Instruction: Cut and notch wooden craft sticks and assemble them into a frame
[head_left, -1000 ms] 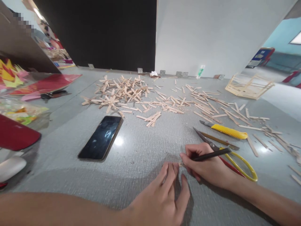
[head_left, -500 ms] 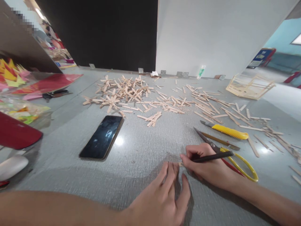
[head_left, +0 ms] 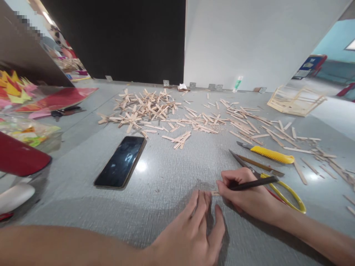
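My left hand lies on the table with its fingers stretched forward. Its fingertips press on a small flat wooden stick, and the thumb stands apart. Dark marks show on the visible end of the stick. Just to the right, my right hand grips a slim black pen in a writing hold; its tip is hidden behind the fingers. Beside and partly under my right forearm lie scissors with yellow and red handles. A thin brownish tool and a yellow utility knife lie beyond them.
A phone rests on the left. Behind it is a pile of star-shaped stick pieces, with loose sticks spread rightward. A small wooden frame stands at the far right. Upright panels border the back; a red object is at left.
My right hand has shifted slightly right with the pen, so more of the marked stick end shows. My left hand stays in place.
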Tool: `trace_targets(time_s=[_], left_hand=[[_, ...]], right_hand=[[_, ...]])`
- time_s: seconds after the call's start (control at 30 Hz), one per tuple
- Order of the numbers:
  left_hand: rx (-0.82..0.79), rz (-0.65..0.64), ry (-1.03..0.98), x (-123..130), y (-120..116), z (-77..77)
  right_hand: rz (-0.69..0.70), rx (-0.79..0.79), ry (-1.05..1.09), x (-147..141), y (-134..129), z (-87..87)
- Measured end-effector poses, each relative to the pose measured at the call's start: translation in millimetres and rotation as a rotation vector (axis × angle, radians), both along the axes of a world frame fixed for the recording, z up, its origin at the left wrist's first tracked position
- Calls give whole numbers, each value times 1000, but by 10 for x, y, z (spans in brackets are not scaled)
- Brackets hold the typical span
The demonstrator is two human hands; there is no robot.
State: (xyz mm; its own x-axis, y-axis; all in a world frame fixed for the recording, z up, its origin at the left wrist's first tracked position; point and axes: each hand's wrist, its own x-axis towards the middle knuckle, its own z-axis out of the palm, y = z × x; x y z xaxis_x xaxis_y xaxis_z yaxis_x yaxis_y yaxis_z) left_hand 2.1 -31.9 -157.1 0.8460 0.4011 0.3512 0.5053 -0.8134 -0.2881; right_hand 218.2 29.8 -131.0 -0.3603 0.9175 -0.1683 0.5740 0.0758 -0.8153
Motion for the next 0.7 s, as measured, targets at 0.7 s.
trace_targets(time_s=[0.7], left_hand=[[120, -135, -156, -78, -68, 126]], right_hand=[[-78, 166, 71, 221, 100, 403]])
